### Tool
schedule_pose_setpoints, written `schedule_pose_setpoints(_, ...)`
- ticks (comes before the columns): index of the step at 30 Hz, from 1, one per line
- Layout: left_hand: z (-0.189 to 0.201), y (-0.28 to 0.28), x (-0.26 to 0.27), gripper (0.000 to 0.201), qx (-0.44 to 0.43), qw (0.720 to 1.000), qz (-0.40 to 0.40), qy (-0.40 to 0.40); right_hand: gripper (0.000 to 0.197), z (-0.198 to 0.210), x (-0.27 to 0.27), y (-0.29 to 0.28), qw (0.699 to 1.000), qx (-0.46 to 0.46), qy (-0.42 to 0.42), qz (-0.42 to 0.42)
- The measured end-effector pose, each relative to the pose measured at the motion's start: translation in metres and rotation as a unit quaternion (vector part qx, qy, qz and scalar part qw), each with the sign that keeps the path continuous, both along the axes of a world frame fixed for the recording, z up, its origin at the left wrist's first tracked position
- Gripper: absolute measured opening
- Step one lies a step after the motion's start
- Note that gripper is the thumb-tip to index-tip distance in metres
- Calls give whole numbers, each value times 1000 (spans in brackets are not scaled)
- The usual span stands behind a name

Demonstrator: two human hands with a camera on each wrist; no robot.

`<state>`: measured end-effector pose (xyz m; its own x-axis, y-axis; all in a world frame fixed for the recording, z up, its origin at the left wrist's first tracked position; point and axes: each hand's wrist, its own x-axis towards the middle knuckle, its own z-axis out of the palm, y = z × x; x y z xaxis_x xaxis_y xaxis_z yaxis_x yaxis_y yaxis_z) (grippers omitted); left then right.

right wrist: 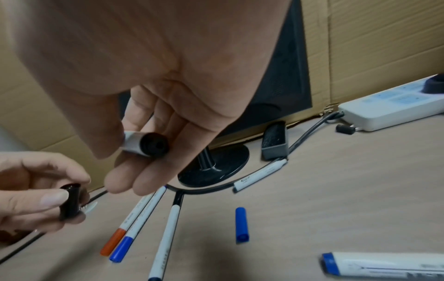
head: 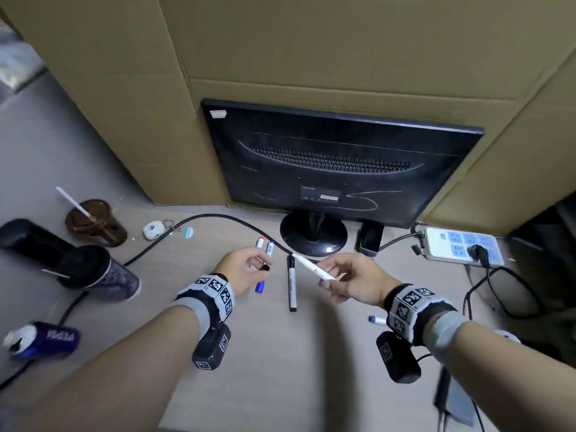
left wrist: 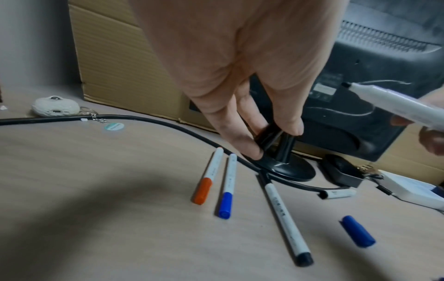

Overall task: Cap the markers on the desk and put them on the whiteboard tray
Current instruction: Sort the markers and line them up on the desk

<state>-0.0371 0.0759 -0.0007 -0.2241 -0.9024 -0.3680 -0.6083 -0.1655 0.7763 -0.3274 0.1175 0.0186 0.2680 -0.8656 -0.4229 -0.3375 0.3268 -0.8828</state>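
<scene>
My left hand [head: 260,265] pinches a loose black cap [left wrist: 269,136] between thumb and fingers, just above the desk. My right hand [head: 330,280] grips a white marker [head: 313,267] whose bare black tip points left towards that cap, a short gap away. On the desk lie an orange-capped marker [left wrist: 207,180], a blue-capped marker [left wrist: 228,190] and a long black-capped marker [left wrist: 286,218]. A loose blue cap [right wrist: 242,224] lies to their right. Near my right wrist is a blue-ended marker [right wrist: 384,266], and a white marker [right wrist: 259,175] sits by the monitor base. No whiteboard tray is in view.
A black monitor [head: 336,169] stands at the back against cardboard [head: 280,42], with a black cable [head: 218,218] curving past the markers. A white power strip [head: 461,244] lies at the right. Cups [head: 99,272] and a bottle [head: 46,338] stand at the left.
</scene>
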Motion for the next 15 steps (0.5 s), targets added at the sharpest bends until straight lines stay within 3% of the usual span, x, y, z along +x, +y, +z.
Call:
schedule_pose_setpoints(4,-8,3,1,21,1,1000,-1,28,30,2,0,-2,1000,-5,1,-1)
schedule_pose_setpoints(8,-2,17,-19,11,19,997,58,55,25,9,-21,10,1000,-2,5,-8)
schedule_pose_setpoints(15,3,21,-41,15,37,991,91,95,24,12,-42,21,1000,20,16,10)
